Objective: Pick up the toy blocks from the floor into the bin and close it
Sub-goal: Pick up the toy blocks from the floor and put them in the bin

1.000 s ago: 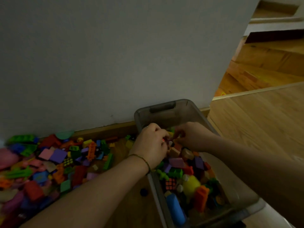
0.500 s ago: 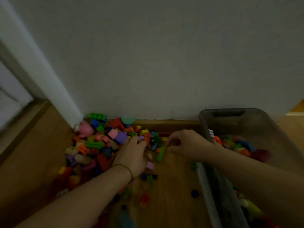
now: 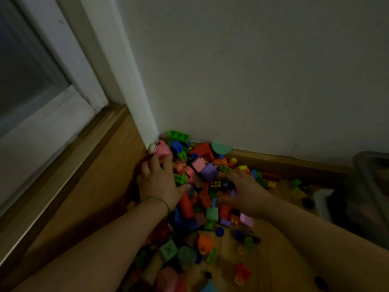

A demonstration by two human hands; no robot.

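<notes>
Left hand (image 3: 160, 184) and right hand (image 3: 246, 191) rest apart, fingers spread and empty, on the block pile (image 3: 211, 213) on the floor (image 3: 228, 244); the bin (image 3: 368, 186) lies at 3 o'clock, nearer the right hand.

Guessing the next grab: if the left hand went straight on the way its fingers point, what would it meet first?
Probably the pink block in the corner; the left hand looks nearly on it, though depth is unclear.
</notes>
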